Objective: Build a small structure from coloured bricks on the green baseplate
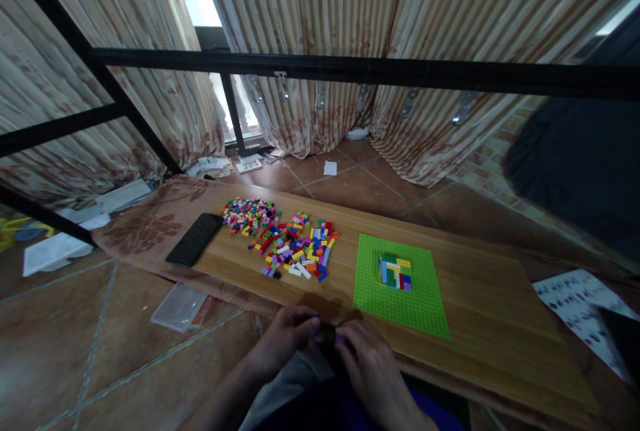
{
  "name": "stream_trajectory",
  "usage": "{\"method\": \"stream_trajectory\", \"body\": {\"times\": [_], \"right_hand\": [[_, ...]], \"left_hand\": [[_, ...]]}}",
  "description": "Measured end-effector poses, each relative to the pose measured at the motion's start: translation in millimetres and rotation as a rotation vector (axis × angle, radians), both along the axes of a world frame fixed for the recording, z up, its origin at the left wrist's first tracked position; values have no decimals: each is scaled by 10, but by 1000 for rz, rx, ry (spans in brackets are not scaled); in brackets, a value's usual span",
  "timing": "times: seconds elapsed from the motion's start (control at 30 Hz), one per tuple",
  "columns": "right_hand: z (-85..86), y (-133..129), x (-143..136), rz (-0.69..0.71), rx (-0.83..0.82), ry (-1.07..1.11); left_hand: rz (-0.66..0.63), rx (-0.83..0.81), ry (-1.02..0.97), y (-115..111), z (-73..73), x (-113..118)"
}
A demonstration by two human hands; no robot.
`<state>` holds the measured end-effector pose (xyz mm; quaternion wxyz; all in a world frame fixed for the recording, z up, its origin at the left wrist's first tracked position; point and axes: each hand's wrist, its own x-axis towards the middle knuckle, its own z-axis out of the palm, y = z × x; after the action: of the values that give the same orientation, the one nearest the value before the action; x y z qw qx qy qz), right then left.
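Brick build, multicoloured, sitting on green baseplate on wooden tabletop. Left hand and right hand close together at near edge, fingers curled; purple-blue spots at fingertips, cannot tell whether either grips anything. Loose bricks heaped left of baseplate. Black phone beyond heap, leftward. Clear plastic case on tiled floor. Striped curtains behind.

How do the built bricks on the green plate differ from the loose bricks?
The built bricks form one compact block, while the loose bricks lie scattered. The built bricks sit on the green plate; the loose bricks, on the wooden surface. The loose bricks spread over a larger area than the built bricks. Both are multicoloured.
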<state>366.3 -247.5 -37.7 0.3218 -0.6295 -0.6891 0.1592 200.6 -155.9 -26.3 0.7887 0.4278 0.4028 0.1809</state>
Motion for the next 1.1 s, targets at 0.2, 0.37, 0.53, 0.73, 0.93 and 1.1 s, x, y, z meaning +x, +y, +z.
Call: {"method": "stream_trajectory", "body": {"times": [0.2,0.37,0.53,0.73,0.93,1.1], "right_hand": [[-25,456,19,-152,69,-22],[-70,866,-64,-250,33,62],[-129,1019,-81,-300,10,110],[-126,969,-49,-309,10,65],[-13,659,-81,-223,-19,169],[60,367,-53,-112,-62,281]], "left_hand": [[156,-55,11,66,-52,-116],[235,-45,14,80,-94,-116],[290,-47,3,82,-66,-123],[343,-15,-12,113,-51,-71],[306,89,-2,121,-54,40],[176,220,46,122,-64,254]]}}
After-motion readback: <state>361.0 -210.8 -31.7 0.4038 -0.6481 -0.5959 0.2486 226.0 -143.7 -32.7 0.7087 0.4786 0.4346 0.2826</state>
